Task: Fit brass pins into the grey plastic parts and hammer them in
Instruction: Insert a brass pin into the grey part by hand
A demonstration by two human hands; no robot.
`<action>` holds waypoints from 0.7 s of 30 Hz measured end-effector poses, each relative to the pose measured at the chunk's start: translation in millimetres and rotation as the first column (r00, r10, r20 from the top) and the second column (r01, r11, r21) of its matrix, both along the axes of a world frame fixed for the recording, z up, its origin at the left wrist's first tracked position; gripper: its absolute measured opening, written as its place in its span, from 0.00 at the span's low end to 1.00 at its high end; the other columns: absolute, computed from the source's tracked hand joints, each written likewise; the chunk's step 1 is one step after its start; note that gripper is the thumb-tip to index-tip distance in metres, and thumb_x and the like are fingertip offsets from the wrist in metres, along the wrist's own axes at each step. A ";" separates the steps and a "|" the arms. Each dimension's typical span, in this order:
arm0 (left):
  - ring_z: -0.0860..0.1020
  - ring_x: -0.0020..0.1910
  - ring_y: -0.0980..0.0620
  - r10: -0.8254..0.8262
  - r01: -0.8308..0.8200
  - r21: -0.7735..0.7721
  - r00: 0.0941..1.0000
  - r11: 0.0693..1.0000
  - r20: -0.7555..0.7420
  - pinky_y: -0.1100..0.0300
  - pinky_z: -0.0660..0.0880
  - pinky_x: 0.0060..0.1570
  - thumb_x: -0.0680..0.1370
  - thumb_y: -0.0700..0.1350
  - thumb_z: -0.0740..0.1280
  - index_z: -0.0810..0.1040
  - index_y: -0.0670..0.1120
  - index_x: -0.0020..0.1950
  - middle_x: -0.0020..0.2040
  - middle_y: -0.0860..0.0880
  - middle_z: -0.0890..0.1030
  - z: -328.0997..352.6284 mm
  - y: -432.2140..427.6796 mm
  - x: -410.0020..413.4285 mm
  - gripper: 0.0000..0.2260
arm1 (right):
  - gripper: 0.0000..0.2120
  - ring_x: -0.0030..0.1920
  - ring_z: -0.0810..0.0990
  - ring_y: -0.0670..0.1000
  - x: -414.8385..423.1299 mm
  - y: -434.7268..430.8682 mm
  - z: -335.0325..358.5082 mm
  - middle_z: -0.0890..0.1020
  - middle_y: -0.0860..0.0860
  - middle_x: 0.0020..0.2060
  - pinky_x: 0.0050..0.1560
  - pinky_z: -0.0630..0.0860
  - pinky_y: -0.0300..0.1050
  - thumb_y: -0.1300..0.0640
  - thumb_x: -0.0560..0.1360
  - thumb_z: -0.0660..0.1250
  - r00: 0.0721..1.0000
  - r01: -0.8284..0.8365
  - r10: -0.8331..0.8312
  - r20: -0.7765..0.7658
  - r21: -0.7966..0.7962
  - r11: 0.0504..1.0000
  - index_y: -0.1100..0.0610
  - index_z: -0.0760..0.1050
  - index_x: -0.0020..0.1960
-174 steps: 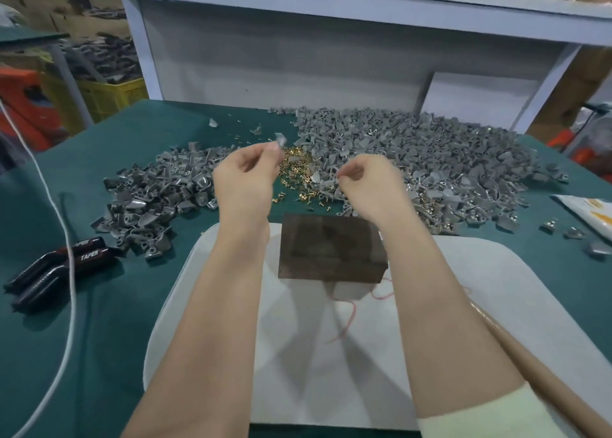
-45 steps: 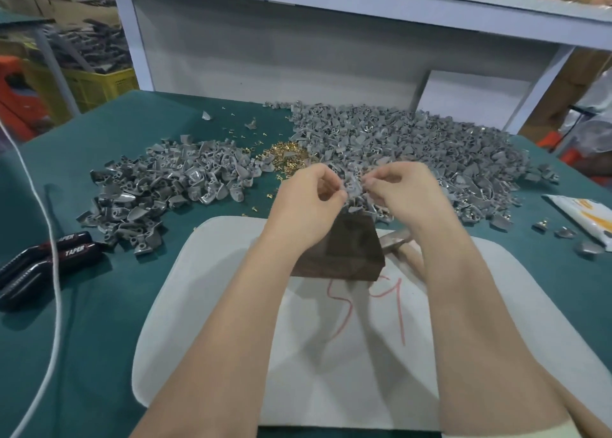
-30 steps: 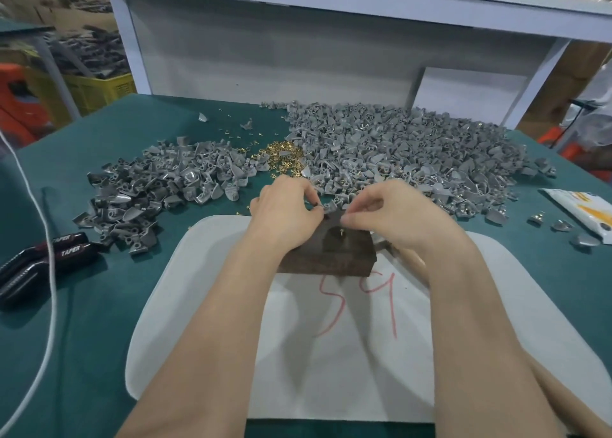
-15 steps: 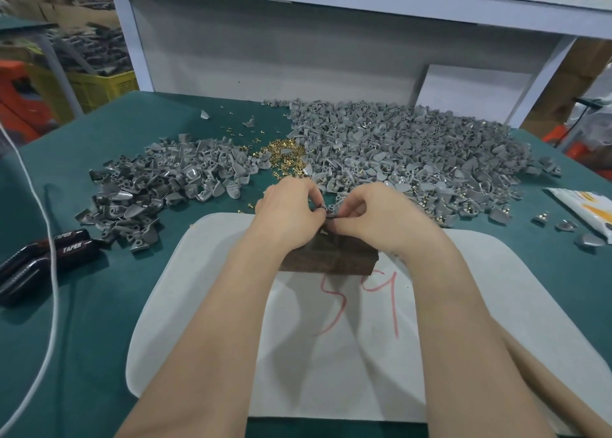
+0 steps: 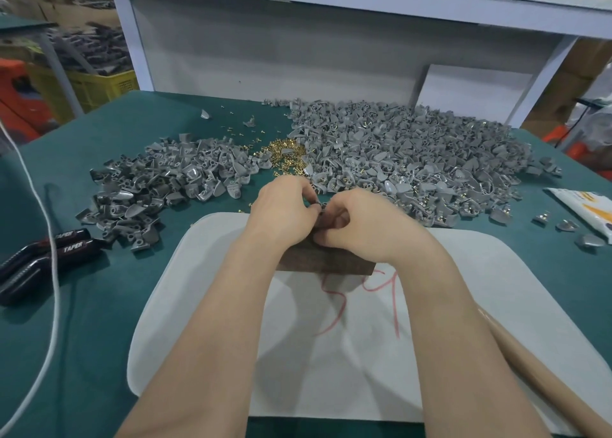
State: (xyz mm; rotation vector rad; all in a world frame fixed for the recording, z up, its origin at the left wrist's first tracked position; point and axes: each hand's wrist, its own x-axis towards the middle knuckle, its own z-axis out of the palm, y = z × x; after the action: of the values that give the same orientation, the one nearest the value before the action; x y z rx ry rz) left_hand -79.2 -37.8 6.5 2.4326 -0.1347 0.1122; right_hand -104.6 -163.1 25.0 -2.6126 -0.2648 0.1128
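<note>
Both your hands are up at the far edge of the wood block (image 5: 326,262), fingertips meeting. L hand (image 5: 281,214): fingers curled, thumb and forefinger pinching a small grey part (image 5: 318,208). R hand (image 5: 359,227): fingers curled in tight too, tips on the same part from the other side. Can't tell if a pin sits btw your R fingertips, too small and hidden.

The block lies on the white mat (image 5: 205,305), near its far side, w/ your wrists over it. Red marks (image 5: 394,301) are scrawled on the mat just in front of the block. A brown handle (image 5: 549,384) lies along the mat's R edge, partly under your R forearm.

Stock is all beyond your hands on the green tabletop (image 5: 109,321):
- brass pins (image 5: 284,154) in a small heap, centre, w/ strays scattered further back
- smaller grey pile (image 5: 159,189) to the L of the pins
- big grey pile (image 5: 417,152) to the R, touching the pin heap; some pcs in it show brass

A few loose grey pcs (image 5: 587,240) lie far R, beside a white packet (image 5: 589,207). On the L, two black handles marked TAPER (image 5: 49,253) lie side by side, w/ a white cable (image 5: 54,291) running across them. Yellow crate (image 5: 89,86) stands off the tabletop, back L.
</note>
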 end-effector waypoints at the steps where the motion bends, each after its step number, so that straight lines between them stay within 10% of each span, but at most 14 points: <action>1: 0.73 0.61 0.46 0.002 -0.002 -0.001 1.000 1.000 -0.002 0.55 0.70 0.55 0.76 0.45 0.67 0.77 0.52 0.46 0.59 0.48 0.78 -0.1 0.2 0.0 0.02 | 0.04 0.42 0.78 0.52 0.4 1.6 -0.5 0.81 0.52 0.38 0.43 0.74 0.45 0.54 0.71 0.71 1.000 -0.016 0.016 -0.004 -0.020 1.000 0.53 0.77 0.41; 7: 0.74 0.60 0.47 -0.018 0.018 -0.010 1.000 1.000 0.015 0.58 0.69 0.52 0.76 0.45 0.68 0.79 0.50 0.49 0.59 0.48 0.78 -2.2 0.6 0.3 0.03 | 0.10 0.45 0.77 0.53 3.0 -1.4 -2.8 0.79 0.51 0.42 0.45 0.74 0.46 0.55 0.76 0.66 0.998 0.043 -0.041 0.048 -0.044 0.998 0.48 0.71 0.37; 14: 0.71 0.62 0.44 -0.108 0.108 0.050 0.994 0.993 0.005 0.53 0.70 0.59 0.77 0.47 0.67 0.75 0.53 0.45 0.60 0.48 0.76 -1.5 -2.6 -1.8 0.02 | 0.10 0.45 0.82 0.56 13.8 -20.2 -7.8 0.81 0.55 0.39 0.53 0.78 0.55 0.61 0.75 0.66 0.947 0.248 -0.301 0.108 0.345 0.905 0.50 0.73 0.37; 21: 0.71 0.62 0.44 -0.117 0.117 0.038 0.993 0.992 -0.002 0.53 0.70 0.59 0.76 0.47 0.67 0.75 0.54 0.46 0.60 0.48 0.75 -1.9 -2.2 -1.5 0.02 | 0.12 0.42 0.80 0.51 17.7 -17.4 -14.5 0.82 0.49 0.38 0.45 0.76 0.42 0.63 0.74 0.64 0.952 0.195 -0.241 0.191 0.229 0.954 0.47 0.77 0.39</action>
State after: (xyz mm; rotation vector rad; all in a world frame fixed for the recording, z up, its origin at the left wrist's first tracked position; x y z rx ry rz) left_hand -80.7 -40.0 4.6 2.4563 -0.2814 0.0584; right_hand -87.0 -180.5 10.5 -2.4249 -0.0545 -0.2658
